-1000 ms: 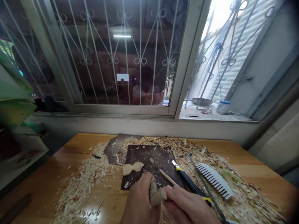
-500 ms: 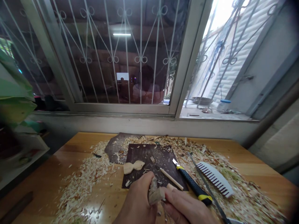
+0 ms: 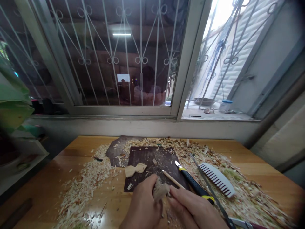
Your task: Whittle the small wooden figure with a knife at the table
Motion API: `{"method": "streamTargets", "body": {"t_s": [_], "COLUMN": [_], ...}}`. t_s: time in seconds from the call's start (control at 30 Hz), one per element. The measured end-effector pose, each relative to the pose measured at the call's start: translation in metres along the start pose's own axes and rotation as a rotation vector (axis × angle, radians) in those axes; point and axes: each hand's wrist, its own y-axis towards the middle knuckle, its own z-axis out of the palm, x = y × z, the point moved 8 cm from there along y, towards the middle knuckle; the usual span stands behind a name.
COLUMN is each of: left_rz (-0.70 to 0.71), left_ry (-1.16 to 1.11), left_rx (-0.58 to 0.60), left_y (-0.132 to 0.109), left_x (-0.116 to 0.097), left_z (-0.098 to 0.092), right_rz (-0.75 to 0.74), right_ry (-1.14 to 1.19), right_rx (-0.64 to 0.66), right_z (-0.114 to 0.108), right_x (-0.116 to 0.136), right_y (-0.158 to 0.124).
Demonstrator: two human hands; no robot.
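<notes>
My left hand (image 3: 143,206) is closed around a small rough piece of wood (image 3: 160,190), holding it just above the near edge of the dark mat (image 3: 152,159), while my right hand (image 3: 194,210) presses its fingertips against the wood's right side; I cannot tell whether that hand grips anything of its own. Beyond my hands a bow-shaped wooden carving (image 3: 135,169) lies on the mat, a thin pencil (image 3: 172,179) and a yellow-and-black utility knife (image 3: 194,186) lie just to the right, and a white comb (image 3: 216,178) rests farther right among the wood shavings (image 3: 88,181) strewn over the wooden table (image 3: 47,184).
</notes>
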Motion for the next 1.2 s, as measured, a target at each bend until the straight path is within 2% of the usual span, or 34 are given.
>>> {"method": "streamTargets", "body": {"t_s": [0.2, 0.37, 0.43, 0.5, 0.6, 0.67, 0.8, 0.87, 0.97, 1.07, 1.2], "left_rz": [-0.225, -0.292, -0.261, -0.191, -0.074, -0.027, 0.037, 0.115, 0.318, 0.495, 0.570], "left_ry": [-0.490, -0.667, -0.604, -0.445, -0.145, 0.033, 0.228, 0.300, 0.485, 0.604, 0.554], "left_rx": [-0.207, -0.275, -0.269, -0.226, -0.042, 0.036, 0.112, 0.067, -0.132, -0.303, -0.401], "left_y": [0.004, -0.001, -0.002, -0.001, 0.002, 0.002, -0.003, -0.006, -0.012, -0.019, -0.024], "left_x": [0.025, 0.031, 0.026, 0.018, 0.008, 0.007, 0.003, -0.006, -0.028, -0.042, -0.043], "left_z": [0.024, 0.027, 0.021, 0.012, 0.008, 0.006, 0.004, 0.001, -0.009, -0.016, -0.020], "right_rz": [0.001, -0.004, -0.032, -0.046, -0.017, 0.023, 0.033, -0.004, -0.054, -0.094, -0.079], "right_ry": [-0.008, 0.020, -0.011, -0.030, 0.000, 0.023, 0.095, 0.131, 0.147, 0.154, 0.133], "right_rx": [-0.213, -0.272, -0.267, -0.231, -0.112, -0.015, 0.130, 0.144, 0.110, 0.132, 0.112], "right_z": [0.009, 0.014, 0.013, 0.011, 0.007, 0.004, -0.004, -0.011, -0.021, -0.022, -0.020], "right_x": [-0.001, 0.007, 0.009, 0.009, 0.003, 0.000, 0.006, 0.010, 0.011, 0.009, 0.006], "right_y": [0.005, 0.004, 0.002, 0.001, 0.001, 0.001, 0.002, 0.001, -0.001, -0.002, -0.002]}}
